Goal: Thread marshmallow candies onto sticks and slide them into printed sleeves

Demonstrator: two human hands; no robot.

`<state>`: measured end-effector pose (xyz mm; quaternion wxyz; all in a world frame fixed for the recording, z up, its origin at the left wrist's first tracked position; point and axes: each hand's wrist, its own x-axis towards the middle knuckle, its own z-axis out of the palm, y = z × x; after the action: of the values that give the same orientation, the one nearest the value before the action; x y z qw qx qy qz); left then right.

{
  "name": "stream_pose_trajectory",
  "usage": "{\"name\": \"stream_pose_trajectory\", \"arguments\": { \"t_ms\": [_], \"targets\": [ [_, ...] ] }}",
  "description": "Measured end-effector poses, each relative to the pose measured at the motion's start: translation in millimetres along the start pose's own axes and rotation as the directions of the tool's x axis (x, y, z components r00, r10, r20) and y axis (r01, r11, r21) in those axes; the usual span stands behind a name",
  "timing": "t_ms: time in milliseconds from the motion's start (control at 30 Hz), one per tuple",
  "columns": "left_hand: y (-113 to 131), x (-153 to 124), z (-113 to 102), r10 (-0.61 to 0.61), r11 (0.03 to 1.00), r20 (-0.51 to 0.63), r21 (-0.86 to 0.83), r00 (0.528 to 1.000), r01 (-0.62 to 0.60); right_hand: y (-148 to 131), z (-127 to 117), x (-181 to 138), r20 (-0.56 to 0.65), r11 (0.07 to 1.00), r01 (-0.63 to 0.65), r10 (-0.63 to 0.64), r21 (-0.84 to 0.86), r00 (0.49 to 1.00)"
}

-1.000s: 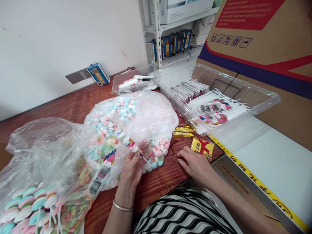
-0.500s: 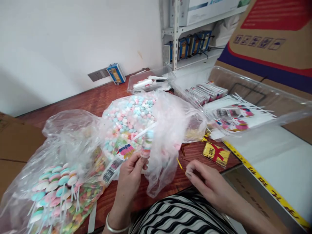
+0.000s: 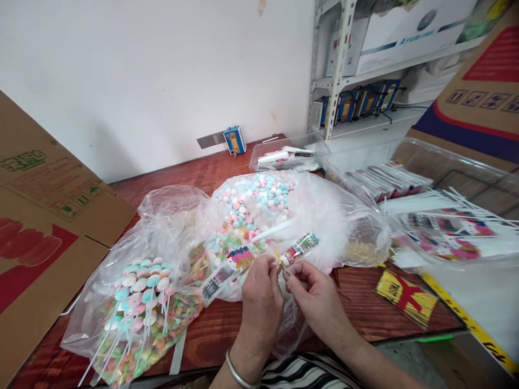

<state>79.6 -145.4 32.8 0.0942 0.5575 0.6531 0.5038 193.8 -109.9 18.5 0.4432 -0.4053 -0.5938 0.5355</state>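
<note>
My left hand (image 3: 261,294) and my right hand (image 3: 314,297) meet in front of me over the table's near edge. Between their pinched fingers is a small wrapped candy packet (image 3: 300,247) with printed wrapping, and a thin gold twist tie (image 3: 279,260) sits at its neck. The left fingers pinch the packet's end; the right fingertips pinch the tie. Just behind the hands lies a clear plastic bag of pastel round candies (image 3: 251,208). A second clear bag of lollipops on white sticks (image 3: 138,302) lies to the left.
A clear tray (image 3: 454,178) of printed wrappers and white sticks stands at the right, a smaller clear box (image 3: 284,156) behind. A yellow packet with a red cross (image 3: 405,297) lies on the wooden table (image 3: 170,173). Cardboard (image 3: 44,216) leans at left; metal shelving (image 3: 340,70) stands behind.
My right hand picked up a gold tie from the table and came to the left hand. The left hand lifted the packet and turned it sideways. The view swung left.
</note>
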Motion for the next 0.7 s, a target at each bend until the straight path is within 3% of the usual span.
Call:
{"name": "stream_pose_trajectory", "arguments": {
  "t_ms": [200,267,333,400,467,567,700],
  "targets": [
    [0,-1,1,0.016,0.997,0.015,-0.074,1.0,-0.014,-1,1,0,-0.018,1.0,-0.009,0.009,-0.03,1.0],
    [1,0,-1,-0.064,0.989,0.027,-0.13,0.998,0.067,0,1,1,-0.032,0.998,-0.003,0.001,-0.057,0.999],
    [1,3,-2,-0.216,0.94,0.103,-0.246,0.971,0.235,0,0,3,-0.04,0.995,0.016,-0.02,-0.096,0.999],
    [2,6,-3,-0.356,0.791,0.24,-0.436,0.903,0.428,-1,0,5,-0.035,0.988,0.05,-0.056,-0.146,0.998],
    [3,9,-2,-0.415,0.555,0.38,-0.614,0.827,0.561,-4,-1,6,-0.015,0.981,0.083,-0.087,-0.177,0.996],
    [4,12,-2,-0.423,0.261,0.5,-0.731,0.756,0.63,-7,-4,7,0.041,0.99,0.103,-0.099,-0.099,0.994],
    [3,16,-5,-0.457,0.076,0.535,-0.772,0.711,0.631,-5,-10,7,0.089,0.997,0.043,-0.048,0.064,0.995]
  ]
}}
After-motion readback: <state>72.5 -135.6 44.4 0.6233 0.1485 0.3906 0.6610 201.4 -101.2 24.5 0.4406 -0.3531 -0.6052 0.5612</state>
